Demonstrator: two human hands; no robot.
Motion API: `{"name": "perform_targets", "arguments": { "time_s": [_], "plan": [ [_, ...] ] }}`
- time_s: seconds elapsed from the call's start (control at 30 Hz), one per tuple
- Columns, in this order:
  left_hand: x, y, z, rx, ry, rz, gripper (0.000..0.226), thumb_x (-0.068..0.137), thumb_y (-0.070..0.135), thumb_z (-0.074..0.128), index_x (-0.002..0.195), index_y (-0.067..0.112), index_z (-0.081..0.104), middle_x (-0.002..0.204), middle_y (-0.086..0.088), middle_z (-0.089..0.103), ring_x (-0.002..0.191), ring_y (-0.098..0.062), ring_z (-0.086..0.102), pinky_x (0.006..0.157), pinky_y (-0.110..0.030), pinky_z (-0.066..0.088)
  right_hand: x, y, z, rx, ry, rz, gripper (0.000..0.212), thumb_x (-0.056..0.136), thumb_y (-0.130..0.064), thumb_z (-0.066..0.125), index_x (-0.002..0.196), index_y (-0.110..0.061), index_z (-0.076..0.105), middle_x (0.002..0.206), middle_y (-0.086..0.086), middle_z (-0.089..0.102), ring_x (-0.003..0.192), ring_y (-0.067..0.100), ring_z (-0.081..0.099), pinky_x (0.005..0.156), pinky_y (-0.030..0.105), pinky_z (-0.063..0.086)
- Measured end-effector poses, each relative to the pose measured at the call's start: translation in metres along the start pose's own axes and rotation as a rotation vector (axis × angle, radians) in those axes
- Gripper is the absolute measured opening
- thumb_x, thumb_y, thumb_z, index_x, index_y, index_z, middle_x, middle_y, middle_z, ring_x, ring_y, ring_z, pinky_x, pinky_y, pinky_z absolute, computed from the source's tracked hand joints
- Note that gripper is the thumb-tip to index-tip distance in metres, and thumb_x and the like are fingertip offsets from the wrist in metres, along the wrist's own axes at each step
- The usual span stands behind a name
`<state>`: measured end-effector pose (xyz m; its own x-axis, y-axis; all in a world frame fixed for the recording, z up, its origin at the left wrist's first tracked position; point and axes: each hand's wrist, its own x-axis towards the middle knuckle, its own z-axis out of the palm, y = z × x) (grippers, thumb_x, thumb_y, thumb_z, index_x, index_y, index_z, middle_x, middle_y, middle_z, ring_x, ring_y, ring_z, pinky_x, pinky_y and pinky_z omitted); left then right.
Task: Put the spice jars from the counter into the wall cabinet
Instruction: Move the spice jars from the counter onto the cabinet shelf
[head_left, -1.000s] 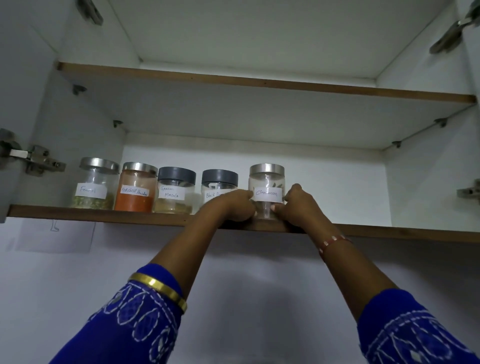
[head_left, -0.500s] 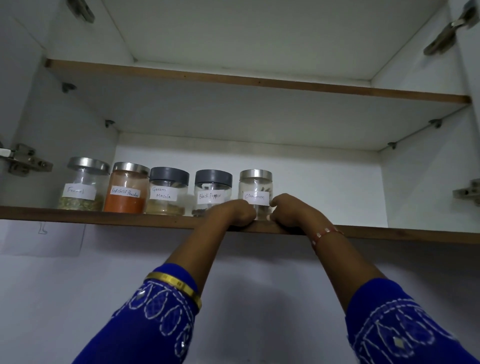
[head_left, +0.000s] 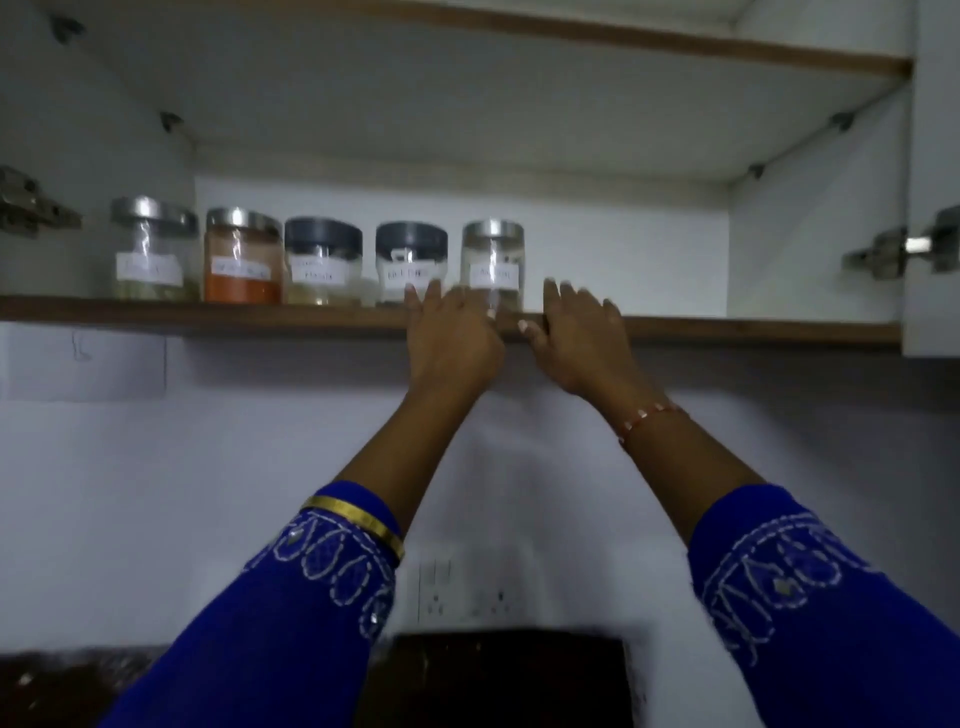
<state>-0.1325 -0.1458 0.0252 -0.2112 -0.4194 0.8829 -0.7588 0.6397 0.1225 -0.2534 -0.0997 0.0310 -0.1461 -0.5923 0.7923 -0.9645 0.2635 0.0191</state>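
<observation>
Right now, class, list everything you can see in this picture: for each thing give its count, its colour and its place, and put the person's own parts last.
spice jars: five, clear with white labels, three steel lids and two dark grey, in a row on the lower shelf's left half.
lower shelf: one, white with a brown front edge, across the wall cabinet.
upper shelf: one, white with a brown edge, above the jars.
door hinges: two, metal, at the left and right cabinet sides.
wall socket: one, white, on the wall below.
counter: dark, along the bottom edge.
bangle: one, gold, on the left wrist.
bracelet: one, pinkish, on the right wrist.
left hand: fingers straight, at the shelf edge before the jars.
right hand: fingers straight, beside the rightmost jar.
</observation>
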Motion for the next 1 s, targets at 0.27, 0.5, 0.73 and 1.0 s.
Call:
{"name": "perform_targets", "arguments": {
  "time_s": [0.27, 0.5, 0.73, 1.0],
  "plan": [
    [-0.122, 0.028, 0.006, -0.428, -0.251, -0.044, 0.048, 0.100, 0.020, 0.029, 0.146, 0.009, 0.021, 0.158, -0.014, 0.007, 0.147, -0.026, 0.003, 0.119, -0.039, -0.001, -0.140, 0.002, 0.040, 0.204, -0.048, -0.042, 0.065, 0.098, -0.033, 0.040, 0.150, -0.009, 0.009, 0.158, 0.013, 0.006, 0.148, 0.027, 0.003, 0.120, 0.041, 0.003],
    [-0.254, 0.030, 0.032, -0.664, -0.468, -0.175, 0.046, 0.100, 0.015, 0.031, 0.145, 0.011, 0.026, 0.158, -0.010, 0.011, 0.147, -0.021, 0.005, 0.117, -0.033, -0.003, -0.293, 0.006, 0.098, 0.448, -0.277, 0.144, 0.068, 0.093, -0.043, 0.041, 0.148, -0.009, 0.019, 0.157, 0.012, 0.016, 0.147, 0.027, 0.011, 0.121, 0.044, 0.013],
    [-0.383, 0.019, 0.065, -0.745, -0.781, -0.495, 0.045, 0.100, 0.016, 0.034, 0.144, 0.010, 0.029, 0.156, -0.009, 0.019, 0.146, -0.020, 0.010, 0.120, -0.039, 0.001, -0.431, 0.009, 0.142, 0.538, -0.713, 0.417, 0.071, 0.091, -0.039, 0.054, 0.149, -0.022, 0.018, 0.159, 0.003, 0.011, 0.147, 0.023, 0.007, 0.118, 0.039, 0.014],
    [-0.459, 0.031, 0.075, -0.727, -1.043, -0.696, 0.045, 0.098, 0.015, 0.038, 0.143, 0.009, 0.031, 0.152, -0.008, 0.031, 0.141, -0.020, 0.027, 0.114, -0.033, 0.024, -0.489, 0.014, 0.171, 0.450, -1.003, 0.476, 0.094, 0.075, -0.042, 0.070, 0.148, -0.020, 0.015, 0.157, 0.011, 0.011, 0.145, 0.030, 0.013, 0.115, 0.051, 0.025]
  ]
}}
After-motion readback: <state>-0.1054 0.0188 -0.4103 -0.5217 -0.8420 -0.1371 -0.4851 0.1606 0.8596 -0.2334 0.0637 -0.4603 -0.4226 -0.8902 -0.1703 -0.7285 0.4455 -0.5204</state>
